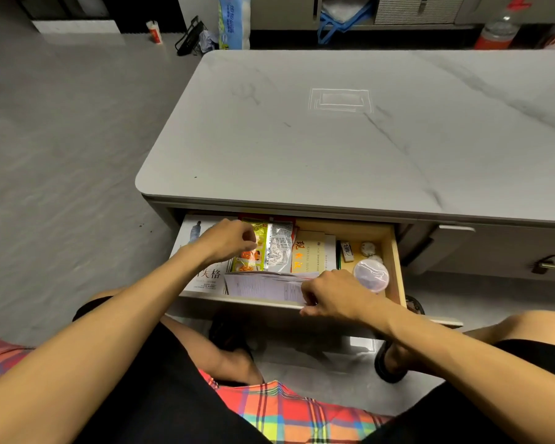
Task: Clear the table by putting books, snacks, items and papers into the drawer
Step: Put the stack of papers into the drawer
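The wooden drawer [394, 251] under the marble table [334, 139] stands pulled out toward me. Inside lie a white book [205, 278] at the left, snack packets [269, 248], a cream book with red characters [311, 251] and a stack of papers [263, 285] along the front. My left hand [228, 240] rests over the white book with its fingers curled at the edge of the snack packets. My right hand [334, 291] pinches the right end of the papers at the drawer's front edge. A round clear lid [370, 275] sits at the right.
Small items, a lighter-like box [346, 251] and white bits, lie in the drawer's right end. A second, closed drawer front [494, 248] is to the right. My knees and a plaid cushion [285, 411] are below. Bottles and bags stand on the floor beyond the table.
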The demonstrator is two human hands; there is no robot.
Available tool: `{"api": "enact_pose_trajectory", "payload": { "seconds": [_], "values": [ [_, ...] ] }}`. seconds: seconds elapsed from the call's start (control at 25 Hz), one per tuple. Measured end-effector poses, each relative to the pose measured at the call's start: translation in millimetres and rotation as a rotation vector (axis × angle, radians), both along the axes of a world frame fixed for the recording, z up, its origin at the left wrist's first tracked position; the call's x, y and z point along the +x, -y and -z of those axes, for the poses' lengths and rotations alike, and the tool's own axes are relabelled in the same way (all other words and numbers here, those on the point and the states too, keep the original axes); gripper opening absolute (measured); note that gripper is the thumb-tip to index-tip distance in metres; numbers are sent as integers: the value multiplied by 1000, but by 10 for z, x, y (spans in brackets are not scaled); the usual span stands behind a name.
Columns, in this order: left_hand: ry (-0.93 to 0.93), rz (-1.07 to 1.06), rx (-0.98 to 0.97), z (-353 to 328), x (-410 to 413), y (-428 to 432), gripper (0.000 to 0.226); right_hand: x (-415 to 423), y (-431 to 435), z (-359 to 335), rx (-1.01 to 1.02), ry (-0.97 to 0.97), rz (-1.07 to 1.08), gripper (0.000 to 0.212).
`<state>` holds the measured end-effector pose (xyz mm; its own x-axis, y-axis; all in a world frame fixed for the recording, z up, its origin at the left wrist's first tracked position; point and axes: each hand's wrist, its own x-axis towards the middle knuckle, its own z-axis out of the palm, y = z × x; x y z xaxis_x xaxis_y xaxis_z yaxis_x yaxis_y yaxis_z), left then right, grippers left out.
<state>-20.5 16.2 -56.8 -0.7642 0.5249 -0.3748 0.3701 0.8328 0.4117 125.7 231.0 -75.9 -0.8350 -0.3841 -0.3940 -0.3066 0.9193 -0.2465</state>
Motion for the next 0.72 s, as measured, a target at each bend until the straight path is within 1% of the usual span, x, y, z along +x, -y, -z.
{"api": "enact_pose_trajectory", "payload": {
  "seconds": [0.08,0.24,0.36,0.44,0.6,0.72],
  "values": [
    [-60,-57,35,-23,32,-3,19,16,34,-25,36,-59,-31,30],
    [-142,-178,104,-32,30,-42,16,-72,34,-81,87,-95,-13,28],
    [-201,-210,121,-68,3,-113,14,-194,36,-21,134,-196,24,26],
    [-213,-211,118,-90,-37,-142,9,-327,-5,13,139,-260,88,24],
    [-211,-243,128,-128,-143,-185,10,-560,-115,65,158,-349,222,28],
    [-190,-262,162,-109,-212,-216,10,-716,-189,116,188,-364,265,26]
  ]
}}
